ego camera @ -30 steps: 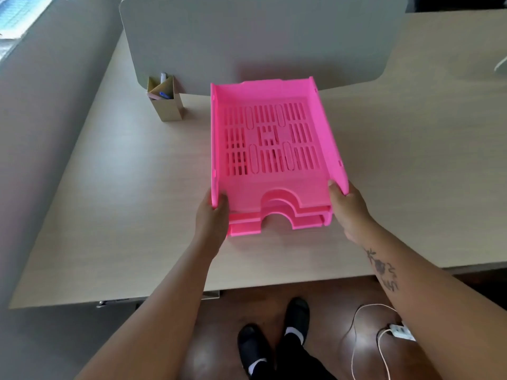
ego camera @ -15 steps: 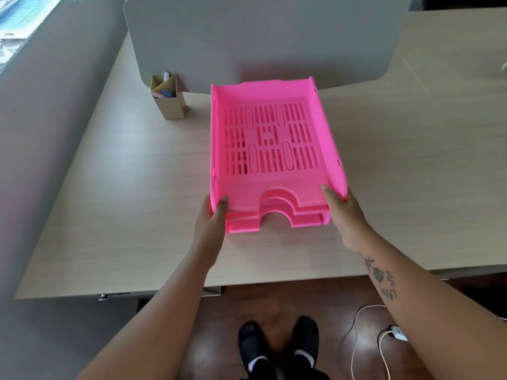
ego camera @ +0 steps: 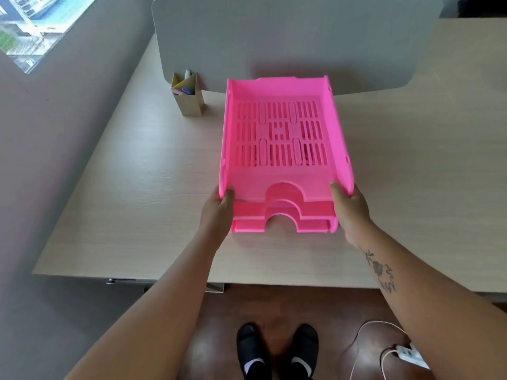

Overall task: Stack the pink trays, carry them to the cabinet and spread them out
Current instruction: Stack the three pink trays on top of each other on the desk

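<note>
Top tray (ego camera: 282, 138) lifted higher off pink stack (ego camera: 282, 223), slotted base, left hand (ego camera: 216, 215), right hand (ego camera: 348, 212) gripping its sides

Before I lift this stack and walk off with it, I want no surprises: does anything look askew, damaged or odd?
Nothing looks damaged. The pink trays are not flush: the lower fronts step out toward you below the top one. Left hand and right hand grip the front corners. A white cable trails on the floor by your right foot.
</note>
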A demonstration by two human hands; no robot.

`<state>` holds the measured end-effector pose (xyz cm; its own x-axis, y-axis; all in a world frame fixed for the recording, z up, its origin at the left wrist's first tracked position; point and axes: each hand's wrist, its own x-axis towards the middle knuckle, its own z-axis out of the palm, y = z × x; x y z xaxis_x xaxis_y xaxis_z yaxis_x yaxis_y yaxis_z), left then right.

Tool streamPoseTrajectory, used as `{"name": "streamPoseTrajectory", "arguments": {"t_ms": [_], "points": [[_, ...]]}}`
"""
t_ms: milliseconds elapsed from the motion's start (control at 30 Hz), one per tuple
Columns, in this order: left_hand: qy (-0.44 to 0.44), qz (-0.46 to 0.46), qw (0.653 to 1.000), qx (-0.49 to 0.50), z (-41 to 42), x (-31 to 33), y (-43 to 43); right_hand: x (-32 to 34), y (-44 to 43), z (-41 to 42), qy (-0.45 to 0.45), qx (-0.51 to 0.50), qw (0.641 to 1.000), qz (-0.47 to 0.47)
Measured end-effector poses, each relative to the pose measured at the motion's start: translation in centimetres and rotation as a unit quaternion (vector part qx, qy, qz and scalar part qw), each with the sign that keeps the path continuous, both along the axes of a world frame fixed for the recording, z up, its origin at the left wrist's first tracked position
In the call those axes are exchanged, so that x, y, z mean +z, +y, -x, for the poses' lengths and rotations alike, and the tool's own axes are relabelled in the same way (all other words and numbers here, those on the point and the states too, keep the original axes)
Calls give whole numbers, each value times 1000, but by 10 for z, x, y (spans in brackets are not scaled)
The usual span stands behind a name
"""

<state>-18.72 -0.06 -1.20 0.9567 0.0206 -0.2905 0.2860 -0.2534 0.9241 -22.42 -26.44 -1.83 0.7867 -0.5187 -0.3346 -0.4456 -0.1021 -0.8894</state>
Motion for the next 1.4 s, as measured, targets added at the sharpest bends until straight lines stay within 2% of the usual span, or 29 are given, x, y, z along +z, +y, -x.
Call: {"name": "streamPoseTrajectory", "arguments": {"t_ms": [133, 400, 667, 800, 1033, 1167, 1267, 1400], "points": [[-7, -31, 999, 2, 14, -1, 3, 0, 4, 13, -13, -1, 1000, 22], [-16, -34, 999, 37, 27, -8, 3, 0, 8, 27, -42, 25, 997, 58], [-4, -12, 1000, 0, 16, 4, 1, -1, 3, 13, -25, 34, 999, 24], [-7, 11, 1000, 6, 9, 14, 2, 7, 0, 13, -59, 37, 997, 18], [-31, -60, 998, -12, -1, 19, 1, 12, -1, 14, -70, 41, 986, 148], [-35, -50, 998, -17, 3, 17, 2, 6, -1, 23, -77, 64, 979, 177], [-25, -13, 1000, -8, 4, 17, 1, 4, 0, 22, -73, 67, 984, 150], [-26, 40, 999, -1, 24, 2, 8, -3, 2, 37, -90, 76, 992, 52]]}}
